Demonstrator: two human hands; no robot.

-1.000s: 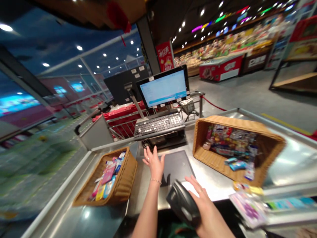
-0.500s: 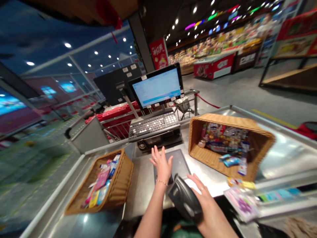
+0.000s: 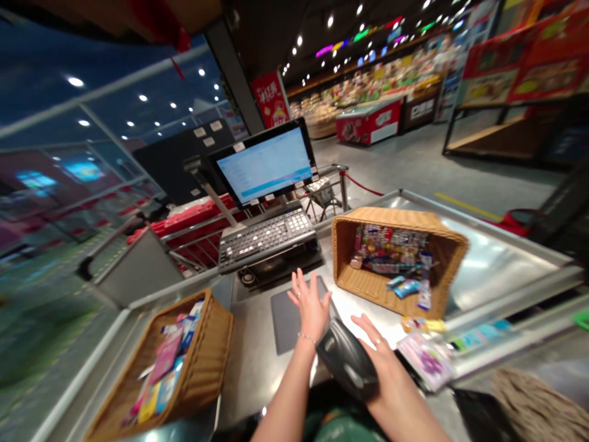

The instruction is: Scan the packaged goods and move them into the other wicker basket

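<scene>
My left hand is empty, its fingers stretched and spread over the right side of a flat grey pad on the metal counter. A thin bracelet circles that wrist. My right hand holds a black handheld barcode scanner, whose head points up and left, close beside my left wrist. Some fingers of the right hand stretch forward past the scanner; its grip is partly hidden. To the right, a wicker basket lies tipped towards me with many small snack packets inside. Another wicker basket with packaged goods stands at left.
Beyond the pad stand a keyboard and a lit monitor. A purple-printed package and a yellow packet lie right of my right hand. Brown crumpled cloth-like material sits at the lower right. A metal rail edges the counter.
The view has swung to the right, so the baskets and monitor sit further left. My left hand has shifted right over the pad, nearer the scanner. My right hand still holds the scanner.
</scene>
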